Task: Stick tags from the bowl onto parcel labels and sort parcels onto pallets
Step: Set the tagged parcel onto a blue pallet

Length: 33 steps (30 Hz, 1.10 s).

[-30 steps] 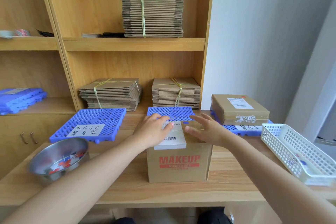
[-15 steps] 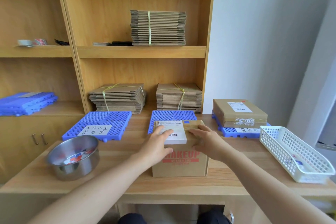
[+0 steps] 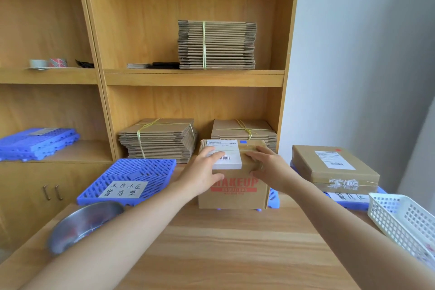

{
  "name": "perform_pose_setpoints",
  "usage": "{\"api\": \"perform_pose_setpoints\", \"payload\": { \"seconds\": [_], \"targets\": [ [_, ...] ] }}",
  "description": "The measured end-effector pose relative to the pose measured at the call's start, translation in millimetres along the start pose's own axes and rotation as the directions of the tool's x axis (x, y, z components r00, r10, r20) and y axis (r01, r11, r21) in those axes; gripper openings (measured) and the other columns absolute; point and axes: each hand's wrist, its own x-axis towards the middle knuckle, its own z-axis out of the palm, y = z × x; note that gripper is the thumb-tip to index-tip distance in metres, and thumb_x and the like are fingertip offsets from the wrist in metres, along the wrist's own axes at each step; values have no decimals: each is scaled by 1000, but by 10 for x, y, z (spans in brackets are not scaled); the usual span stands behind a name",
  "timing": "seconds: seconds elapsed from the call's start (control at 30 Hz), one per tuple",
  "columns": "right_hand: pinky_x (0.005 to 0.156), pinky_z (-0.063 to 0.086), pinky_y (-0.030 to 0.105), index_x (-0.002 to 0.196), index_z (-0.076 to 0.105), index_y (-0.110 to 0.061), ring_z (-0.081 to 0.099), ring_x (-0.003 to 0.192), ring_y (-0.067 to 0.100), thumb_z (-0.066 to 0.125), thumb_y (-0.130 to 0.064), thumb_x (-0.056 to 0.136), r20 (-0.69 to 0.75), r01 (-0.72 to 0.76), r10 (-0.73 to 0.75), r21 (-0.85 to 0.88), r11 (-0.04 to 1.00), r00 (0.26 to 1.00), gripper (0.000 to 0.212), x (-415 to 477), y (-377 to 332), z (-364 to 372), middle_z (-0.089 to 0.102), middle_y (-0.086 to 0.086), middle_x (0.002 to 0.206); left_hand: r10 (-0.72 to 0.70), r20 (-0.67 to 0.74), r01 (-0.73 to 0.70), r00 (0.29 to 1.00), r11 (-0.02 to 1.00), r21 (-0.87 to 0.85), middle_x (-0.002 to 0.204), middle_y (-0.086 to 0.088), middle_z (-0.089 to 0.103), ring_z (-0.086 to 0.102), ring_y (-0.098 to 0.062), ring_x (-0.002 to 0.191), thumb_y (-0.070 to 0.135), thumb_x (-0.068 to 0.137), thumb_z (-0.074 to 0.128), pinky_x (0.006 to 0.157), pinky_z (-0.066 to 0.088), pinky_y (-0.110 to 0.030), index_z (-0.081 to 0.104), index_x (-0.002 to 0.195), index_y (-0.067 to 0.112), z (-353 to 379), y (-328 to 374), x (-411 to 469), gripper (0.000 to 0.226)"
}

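Bowl (image 3: 80, 226) w/ tags: far left on table. L hand (image 3: 202, 172) grips MAKEUP parcel (image 3: 235, 195) on one side, R hand (image 3: 270, 169) on the other, fingers curled over top, thumbs on front. Parcel looks set on middle pallet (image 3: 273, 198); square it w/ pallet edges before letting go.

Wooden shelving unit (image 3: 193, 79) straight ahead of me, light oak tone, open bays, one upright divider left of centre. Under the left bay, a cabinet front (image 3: 21, 195) with two small metal handles (image 3: 47, 192). Wooden desktop (image 3: 235, 242) in front of me, grain running left to right. Plain pale wall (image 3: 364, 54) right of the shelves, greyer toward the far right edge. Light soft and even.
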Motion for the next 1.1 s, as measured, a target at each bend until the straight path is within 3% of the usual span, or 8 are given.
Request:
{"api": "perform_pose_setpoints", "payload": {
  "seconds": [0.13, 0.37, 0.6, 0.73, 1.1],
  "targets": [
    [114, 36, 34, 148, 45, -37, 38, 143, 26, 70, -18, 87, 36, -31, 32, -23, 999, 999, 69, 420, 158, 101, 26, 0, 162, -8, 18, 8, 1000, 1000, -13, 161, 6, 25, 37, -23, 142, 36, 87, 75, 115, 36, -38, 43, 150, 34, 137, -174, 416, 71],
    [114, 30, 28, 150, 43, -36, 32, 147, 26, 63, -14, 91, 95, -65, 69, -37, 997, 993, 66, 975, 509, 386, 22, -1, 164, 10, 83, -9, 997, 1000, -18, 162, 3, 24, 32, -21, 146, 27, 88, 75, 117, 32, -36, 42, 152, 29, 500, -538, 990, 71],
    [112, 34, 29, 150, 45, -31, 40, 142, 25, 60, -10, 90, 73, -28, 30, -22, 999, 997, 65, 1500, 722, 565, 28, 0, 162, 8, 87, -7, 996, 1000, -12, 163, 4, 22, 31, -21, 147, 28, 88, 75, 119, 30, -36, 38, 153, 31, 673, -863, 1502, 75],
    [114, 29, 28, 149, 46, -27, 37, 144, 28, 59, -10, 91, 50, -29, 30, -25, 999, 998, 62, 1747, 804, 663, 28, 5, 162, 6, 80, -5, 997, 1000, -14, 163, 4, 22, 30, -21, 147, 28, 90, 74, 119, 28, -32, 37, 154, 31, 721, -988, 1731, 74],
    [114, 33, 34, 151, 44, -28, 41, 141, 31, 56, -15, 96, 12, -17, 18, -45, 999, 1000, 58, 2184, 986, 831, 27, 7, 163, -12, 60, 10, 998, 1000, 23, 166, 7, 18, 25, -23, 149, 28, 94, 68, 121, 27, -40, 32, 155, 34, 890, -1196, 2128, 71]
  ]
}}
